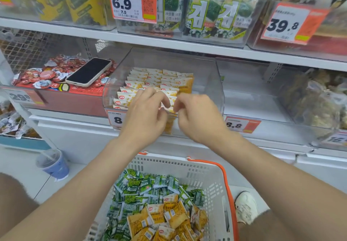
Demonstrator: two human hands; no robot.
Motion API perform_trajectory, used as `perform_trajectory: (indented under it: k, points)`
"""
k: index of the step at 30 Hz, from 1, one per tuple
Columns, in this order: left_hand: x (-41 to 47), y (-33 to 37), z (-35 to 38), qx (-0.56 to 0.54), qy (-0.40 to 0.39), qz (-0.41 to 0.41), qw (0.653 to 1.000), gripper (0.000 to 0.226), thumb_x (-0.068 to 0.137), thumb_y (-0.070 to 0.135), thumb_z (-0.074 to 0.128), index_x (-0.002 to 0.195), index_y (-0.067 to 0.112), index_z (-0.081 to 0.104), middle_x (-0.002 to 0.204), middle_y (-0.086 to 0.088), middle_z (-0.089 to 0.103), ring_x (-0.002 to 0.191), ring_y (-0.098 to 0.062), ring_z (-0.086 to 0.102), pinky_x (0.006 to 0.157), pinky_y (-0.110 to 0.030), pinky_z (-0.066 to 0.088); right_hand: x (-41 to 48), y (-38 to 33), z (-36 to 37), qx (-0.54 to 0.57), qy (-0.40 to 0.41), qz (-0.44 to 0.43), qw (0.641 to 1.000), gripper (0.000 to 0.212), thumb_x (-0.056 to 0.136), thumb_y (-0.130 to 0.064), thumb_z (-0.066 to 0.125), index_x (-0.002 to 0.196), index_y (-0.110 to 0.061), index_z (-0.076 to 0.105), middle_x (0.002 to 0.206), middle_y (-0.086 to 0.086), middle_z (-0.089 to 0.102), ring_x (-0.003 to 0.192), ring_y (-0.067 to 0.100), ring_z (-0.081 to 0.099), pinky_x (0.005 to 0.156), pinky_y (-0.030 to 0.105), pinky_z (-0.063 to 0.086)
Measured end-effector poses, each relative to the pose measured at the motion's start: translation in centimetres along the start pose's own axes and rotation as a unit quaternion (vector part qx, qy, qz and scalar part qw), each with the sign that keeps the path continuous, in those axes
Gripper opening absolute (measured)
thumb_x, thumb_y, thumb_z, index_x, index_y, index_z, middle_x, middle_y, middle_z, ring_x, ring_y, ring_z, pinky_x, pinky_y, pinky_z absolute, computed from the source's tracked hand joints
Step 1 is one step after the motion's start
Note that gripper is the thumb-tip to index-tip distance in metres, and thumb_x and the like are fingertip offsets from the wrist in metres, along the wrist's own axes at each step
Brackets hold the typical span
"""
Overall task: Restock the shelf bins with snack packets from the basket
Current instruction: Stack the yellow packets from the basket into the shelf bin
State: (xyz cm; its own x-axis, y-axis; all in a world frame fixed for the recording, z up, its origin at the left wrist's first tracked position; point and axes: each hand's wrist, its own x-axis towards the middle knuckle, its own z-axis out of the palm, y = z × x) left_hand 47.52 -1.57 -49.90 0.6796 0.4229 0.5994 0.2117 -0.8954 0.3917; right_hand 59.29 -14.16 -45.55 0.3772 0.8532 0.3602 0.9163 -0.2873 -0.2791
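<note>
A: Take the clear bin (210, 83) as the landmark. Left of it, a phone (89, 71) lies loose on a heap of red-lidded cups (42, 75). If the person's left forearm swings out that way, the phone could slide off the heap.

B: And at the bin itself?

A: The left hand (144, 113) reaches over the bin's front edge, its grip curled onto the front row of yellow packets (150, 80) standing in rows inside. The right hand (195, 115), just right of it, has its grip pinched shut on a yellow packet (170, 107) at the front lip. That packet is only half seated, by the look of it. If released too early, it may tip forward over the lip and drop.

B: Could the rows suffer?

A: Likely, if the hands press too hard; the upright rows behind could topple like cards.

B: Where is the remaining stock?

A: Below the bin, in the white basket (187, 165) with orange handles. Green packets (142, 188) and more yellow ones lie mixed there, so a hasty grab could put a green one in the yellow bin. Right of the bin, the neighbouring clear compartment (253, 94) looks empty.
</note>
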Motion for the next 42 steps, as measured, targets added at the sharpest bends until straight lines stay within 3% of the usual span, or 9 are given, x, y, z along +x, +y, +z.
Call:
perform_trajectory:
  k: [3,6,12,17,20,23,30,34,42]
  points:
    - [-1.9,0.3,-0.2,0.014,-0.017,0.047,0.999,0.019,0.075,0.003,0.063,0.082,0.021,0.061,0.078,0.011,0.045,0.077,-0.022,0.052,0.063,-0.039,0.044,-3.4,-0.5,0.2,-0.036,-0.164,0.003,0.986,0.024,0.078,-0.025,0.040,0.085,-0.023,0.063,0.087,0.010,0.069,0.088,0.037,0.065,0.071,0.043,0.057]
    - [-4.5,-0.2,1.5,0.051,-0.194,0.029,0.979,0.016,0.080,0.013,0.061,0.085,0.029,0.062,0.076,0.014,0.047,0.080,-0.020,0.059,0.060,-0.037,0.049,-6.0,0.1,1.5,-0.093,-0.397,-0.025,0.913,0.027,0.089,-0.016,0.047,0.102,-0.011,0.070,0.098,0.014,0.070,0.095,0.035,0.065,0.078,0.045,0.059]
    - [-12.0,-0.9,8.4,0.034,-0.604,-0.050,0.795,0.013,0.096,0.021,0.056,0.100,0.025,0.067,0.083,0.013,0.056,0.082,-0.018,0.059,0.081,-0.040,0.055,-10.3,-0.1,5.8,-0.163,-0.561,-0.095,0.806,0.024,0.094,-0.005,0.047,0.075,-0.019,0.045,0.078,0.005,0.050,0.063,0.023,0.044,0.063,0.037,0.048]
    - [-19.4,-3.0,13.7,0.106,-0.739,-0.067,0.662,0.016,0.102,0.011,0.047,0.107,0.021,0.058,0.108,-0.012,0.053,0.072,-0.021,0.049,0.071,-0.039,0.043,-11.7,0.0,7.9,-0.186,-0.568,-0.135,0.790,0.022,0.095,-0.002,0.049,0.108,-0.012,0.063,0.091,0.005,0.056,0.057,0.018,0.045,0.045,0.031,0.033]
    - [-22.4,-3.8,14.8,0.080,-0.735,-0.093,0.666,0.044,0.106,0.022,0.050,0.150,0.019,0.046,0.140,-0.007,0.055,0.109,-0.026,0.060,0.090,-0.040,0.054,-11.7,0.0,8.1,-0.191,-0.568,-0.144,0.787,0.021,0.097,-0.005,0.050,0.112,-0.013,0.060,0.095,0.006,0.056,0.060,0.018,0.049,0.046,0.032,0.037]
    - [-24.2,-2.9,15.8,0.065,-0.712,-0.090,0.693,0.045,0.106,0.037,0.054,0.146,0.018,0.048,0.138,-0.008,0.057,0.123,-0.028,0.058,0.099,-0.043,0.052,-11.3,0.0,8.2,-0.188,-0.562,-0.148,0.792,0.019,0.098,-0.005,0.051,0.111,-0.014,0.060,0.093,0.004,0.056,0.060,0.017,0.049,0.046,0.030,0.037]
    - [-24.9,-1.4,16.9,0.125,-0.673,-0.084,0.724,0.005,0.105,0.015,0.057,0.105,0.012,0.061,0.107,-0.008,0.060,0.097,-0.027,0.064,0.079,-0.040,0.053,-10.6,-0.5,7.9,-0.198,-0.548,-0.160,0.797,0.015,0.098,-0.007,0.052,0.108,-0.013,0.061,0.084,0.003,0.049,0.057,0.015,0.046,0.044,0.029,0.033]
    - [-23.0,-2.3,15.6,0.066,-0.642,-0.126,0.753,0.013,0.099,0.011,0.053,0.093,0.008,0.064,0.095,-0.014,0.070,0.076,-0.024,0.061,0.070,-0.042,0.054,-10.0,-0.9,7.1,-0.187,-0.540,-0.158,0.805,0.013,0.098,-0.005,0.051,0.104,-0.011,0.061,0.086,0.005,0.053,0.057,0.017,0.046,0.046,0.030,0.036]
    - [-11.9,-1.8,7.8,-0.110,-0.468,-0.139,0.866,0.017,0.099,0.018,0.065,0.087,0.028,0.058,0.090,0.008,0.065,0.084,-0.011,0.063,0.074,-0.032,0.051,-7.2,0.0,3.4,-0.170,-0.455,-0.068,0.871,0.026,0.095,-0.005,0.054,0.075,-0.018,0.042,0.080,0.003,0.049,0.061,0.019,0.051,0.046,0.029,0.035]
